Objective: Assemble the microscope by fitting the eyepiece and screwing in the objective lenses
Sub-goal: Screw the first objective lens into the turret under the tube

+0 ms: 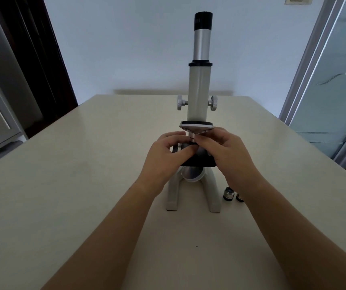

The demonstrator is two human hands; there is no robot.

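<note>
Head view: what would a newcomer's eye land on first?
The microscope stands mid-table, eyepiece already on top. The left hand and right hand pinch a lens under its nosepiece. Two spare lenses sit on the table right of its base.

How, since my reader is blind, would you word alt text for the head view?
The left hand and right hand pinch a small silver lens under the nosepiece of a white microscope on a pale table. The eyepiece is already fitted on top; two loose lenses sit by its base.
</note>
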